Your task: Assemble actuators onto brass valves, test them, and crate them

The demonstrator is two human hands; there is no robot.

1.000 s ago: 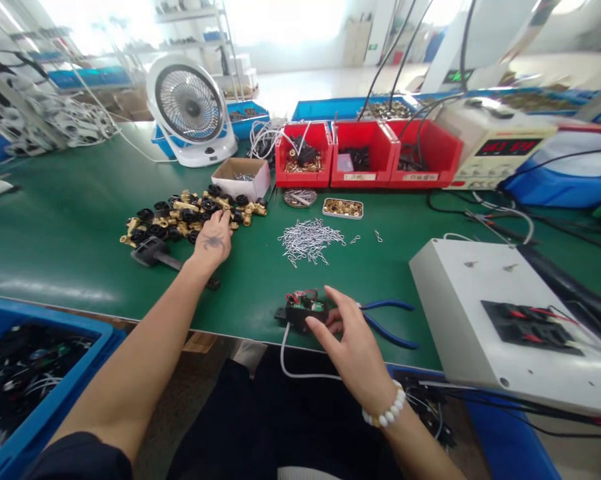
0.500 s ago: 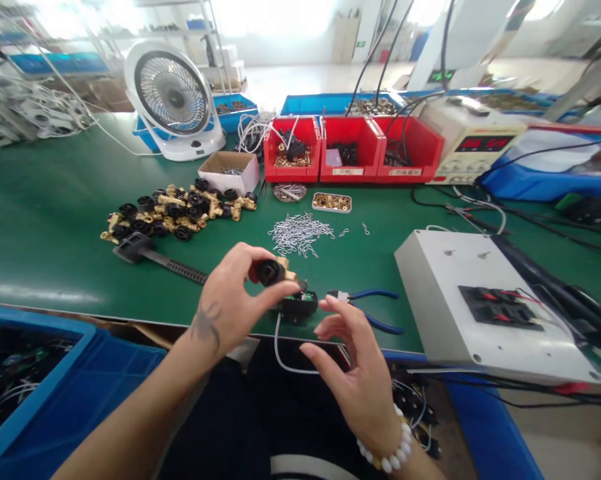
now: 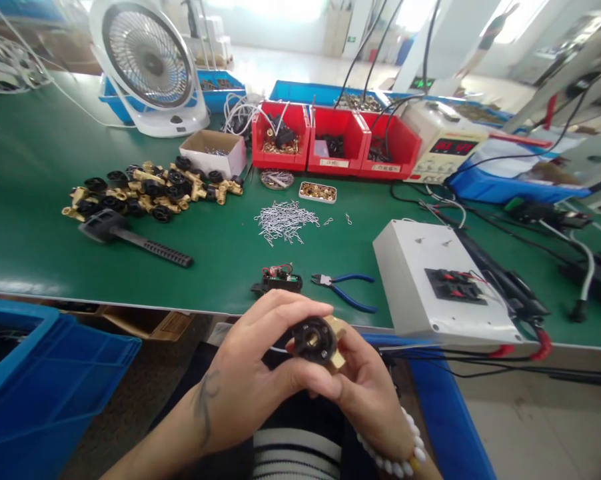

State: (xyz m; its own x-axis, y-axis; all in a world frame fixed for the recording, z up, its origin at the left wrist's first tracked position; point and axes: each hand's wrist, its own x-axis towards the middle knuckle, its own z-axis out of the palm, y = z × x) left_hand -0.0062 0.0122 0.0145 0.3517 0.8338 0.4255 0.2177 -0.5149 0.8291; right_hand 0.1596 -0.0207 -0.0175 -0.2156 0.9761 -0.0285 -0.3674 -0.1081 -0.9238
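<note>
- Both hands have drawn back from above the table toward the body since half a second ago. The left hand [image 3: 253, 373] has carried the brass fitting [image 3: 316, 339] to the near side of the table edge, over the lap. The right hand [image 3: 368, 393], then open and empty, now joins it.
- Fingers of both hands are closed on the fitting. The left thumb and forefinger pinch its black ring, and the right fingers cup the brass body from below.
- To handle it well, I judge the right hand should keep the brass body braced while the left works the ring. A small, smooth metal part held off the table could drop into the lap if the grip loosens.
- The fitting is hard, shiny yellow metal with angular faces. Its round black face looks like matte plastic with a hole at the centre.
- Well apart from the hands, the matte green table [image 3: 40, 220] carries several things:
  - a heap of like fittings [image 3: 145, 190] at far left;
  - thin silvery wire clips [image 3: 283, 222];
  - blue-handled pliers [image 3: 345, 290] and a small circuit module [image 3: 279, 280] near the edge.
</note>
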